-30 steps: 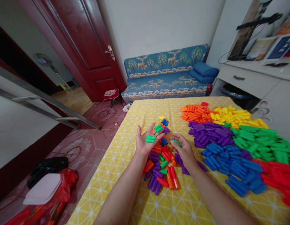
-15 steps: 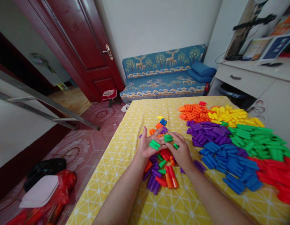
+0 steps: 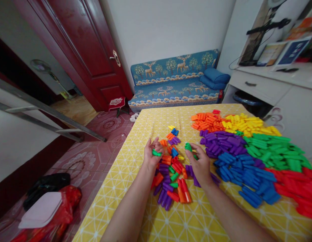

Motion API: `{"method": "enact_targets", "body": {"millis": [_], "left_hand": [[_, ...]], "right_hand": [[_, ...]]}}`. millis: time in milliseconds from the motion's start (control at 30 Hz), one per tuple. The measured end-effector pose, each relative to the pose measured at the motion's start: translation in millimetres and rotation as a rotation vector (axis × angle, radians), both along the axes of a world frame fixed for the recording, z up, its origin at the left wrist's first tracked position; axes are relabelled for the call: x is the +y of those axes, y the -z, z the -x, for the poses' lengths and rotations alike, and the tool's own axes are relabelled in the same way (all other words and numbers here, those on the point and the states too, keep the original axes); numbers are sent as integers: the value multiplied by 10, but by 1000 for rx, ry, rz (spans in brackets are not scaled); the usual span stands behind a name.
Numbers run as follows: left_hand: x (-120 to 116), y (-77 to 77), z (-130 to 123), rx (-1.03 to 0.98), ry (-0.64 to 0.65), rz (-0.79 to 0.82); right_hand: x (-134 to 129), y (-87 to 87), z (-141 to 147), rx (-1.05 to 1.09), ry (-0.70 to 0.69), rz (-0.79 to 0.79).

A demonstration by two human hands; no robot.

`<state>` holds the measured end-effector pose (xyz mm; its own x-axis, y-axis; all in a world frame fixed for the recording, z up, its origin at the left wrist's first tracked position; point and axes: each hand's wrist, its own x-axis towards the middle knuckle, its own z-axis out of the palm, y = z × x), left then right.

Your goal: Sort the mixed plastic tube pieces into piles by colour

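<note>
My left hand [image 3: 150, 158] cups and right hand [image 3: 200, 164] pinches green blocks [image 3: 188, 147]; slack fingers could drop them among mixed blocks [image 3: 178, 166] nearer the surface's [image 3: 120, 178] left edge.

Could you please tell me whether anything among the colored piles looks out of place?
Yes: a red piece lies at the far edge of the orange pile, well away from the red pile. A purple piece also sits between the blue pile and green pile.
</note>
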<state>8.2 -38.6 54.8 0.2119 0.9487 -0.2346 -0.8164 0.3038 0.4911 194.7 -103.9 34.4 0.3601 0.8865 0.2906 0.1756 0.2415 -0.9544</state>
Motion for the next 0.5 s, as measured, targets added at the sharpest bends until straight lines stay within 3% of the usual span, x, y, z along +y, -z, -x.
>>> {"method": "enact_targets", "body": {"millis": [100,200,333,433,500], "left_hand": [[20,-21,83,2,-158,-70],[30,-69,113,-37,-244,-47],[44,-92,120,-176,-297,67],[47,-88,124,-190,-329,160],[48,-85,123,-184,-331,187]], "right_hand": [[28,-78,-30,110,-75,50],[138,-220,-255,385,-50,50],[329,-327,-984,631,-9,-19],[416,-237,-1650,701,168,-61],[441,-116,-2017,636,291,-51]]}}
